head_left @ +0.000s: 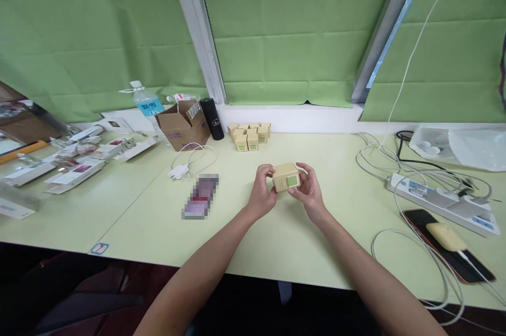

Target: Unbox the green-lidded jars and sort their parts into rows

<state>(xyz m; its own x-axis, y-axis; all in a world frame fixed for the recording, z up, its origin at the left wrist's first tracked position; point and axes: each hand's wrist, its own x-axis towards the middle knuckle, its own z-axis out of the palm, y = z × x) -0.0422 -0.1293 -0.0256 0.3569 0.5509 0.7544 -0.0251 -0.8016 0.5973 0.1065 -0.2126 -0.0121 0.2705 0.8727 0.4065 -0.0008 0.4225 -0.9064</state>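
Between my two hands is a small tan cardboard box (285,177) with a green label on its near face. My left hand (262,191) grips its left end, fingers closed round the edge. At the right end, my right hand (309,191) pinches the box between thumb and fingers. The box appears held just over the pale table (276,244); whether it touches the surface I cannot tell. Beyond it, against the back ledge, stands a cluster of several similar small boxes (252,139), some with green labels.
Left of my hands lie a blurred flat item (201,196) and a white charger with cable (179,171). Behind stand an open carton (185,128), a black flask (213,119) and a water bottle (147,100). At right are a power strip (443,201), a phone (419,220) and tangled cables.
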